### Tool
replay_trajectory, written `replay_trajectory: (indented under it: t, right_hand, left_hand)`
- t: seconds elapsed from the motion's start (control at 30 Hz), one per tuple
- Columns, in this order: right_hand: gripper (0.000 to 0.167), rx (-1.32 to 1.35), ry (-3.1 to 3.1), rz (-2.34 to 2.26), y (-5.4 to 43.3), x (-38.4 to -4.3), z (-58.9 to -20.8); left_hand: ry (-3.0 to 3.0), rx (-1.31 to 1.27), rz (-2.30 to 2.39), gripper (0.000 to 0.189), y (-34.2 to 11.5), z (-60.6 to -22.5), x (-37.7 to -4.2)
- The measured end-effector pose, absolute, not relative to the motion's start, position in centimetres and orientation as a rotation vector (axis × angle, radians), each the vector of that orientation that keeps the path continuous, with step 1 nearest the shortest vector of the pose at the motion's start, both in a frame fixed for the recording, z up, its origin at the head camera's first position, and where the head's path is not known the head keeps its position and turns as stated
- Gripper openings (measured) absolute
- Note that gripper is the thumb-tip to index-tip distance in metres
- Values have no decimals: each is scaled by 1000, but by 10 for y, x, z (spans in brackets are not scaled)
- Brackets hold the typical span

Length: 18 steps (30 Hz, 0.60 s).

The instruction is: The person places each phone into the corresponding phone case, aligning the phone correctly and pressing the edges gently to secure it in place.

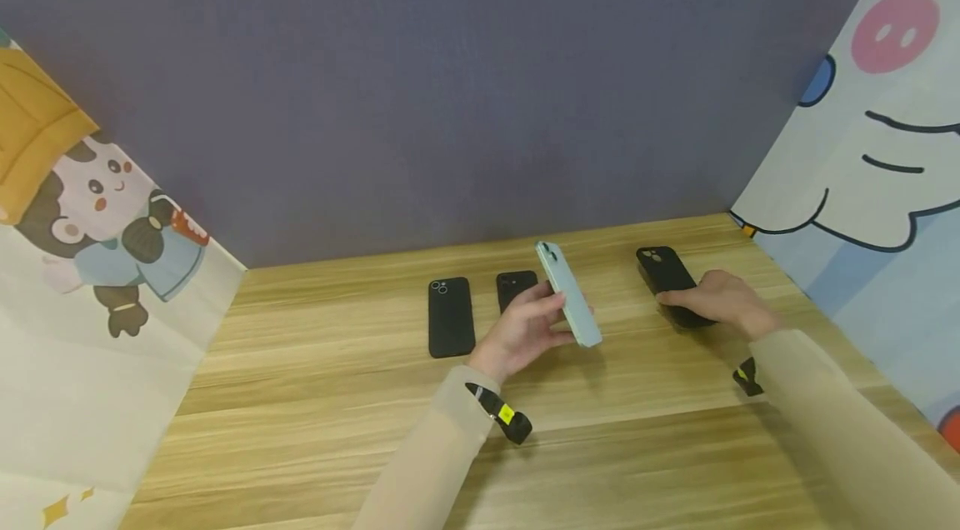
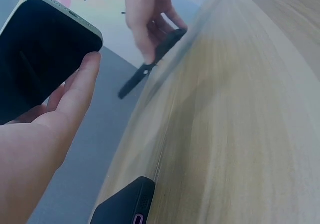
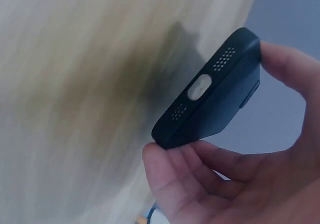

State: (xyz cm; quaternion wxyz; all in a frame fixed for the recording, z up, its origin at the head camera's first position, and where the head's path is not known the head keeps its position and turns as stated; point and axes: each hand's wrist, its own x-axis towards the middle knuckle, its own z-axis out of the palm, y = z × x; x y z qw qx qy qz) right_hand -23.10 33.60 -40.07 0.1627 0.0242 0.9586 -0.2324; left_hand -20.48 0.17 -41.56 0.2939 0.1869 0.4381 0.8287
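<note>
My left hand (image 1: 521,332) grips a pale mint-green phone (image 1: 572,297) by its long edges, tilted above the table. In the left wrist view the phone's dark screen (image 2: 42,54) faces the camera. Over at the right, my right hand (image 1: 718,298) pinches a black phone case (image 1: 666,272) by its sides, thumb on one edge and fingers on the other. Wood colour shows through its camera cutout. The case's lower end, with a port opening and speaker holes (image 3: 224,59), faces the right wrist camera, its shadow on the wood beneath.
A black-backed phone (image 1: 452,322) with two lens rings lies on the wooden table (image 1: 315,430) left of my left hand. Another black phone-shaped thing (image 1: 516,284) lies behind that hand, partly covered. A grey panel (image 1: 450,97) stands at the back, with cartoon-printed walls either side.
</note>
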Motion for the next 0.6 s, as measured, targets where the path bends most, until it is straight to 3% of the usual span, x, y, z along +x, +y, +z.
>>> replay_trajectory:
  t: [0.23,0.43,0.6]
  right_hand:
    - [79,24,2736,-786,311,-229,-393]
    - [103,-24,2672,-932,292,-219,-380]
    - [100,-50,2628,-1045,274,-211,-371]
  left_hand:
    - [1155,489,2216,67,1,-417,-205]
    - [1144,494,2224,67,0,-417,-206]
    - [1140,489,2232,68,0,-418,-205]
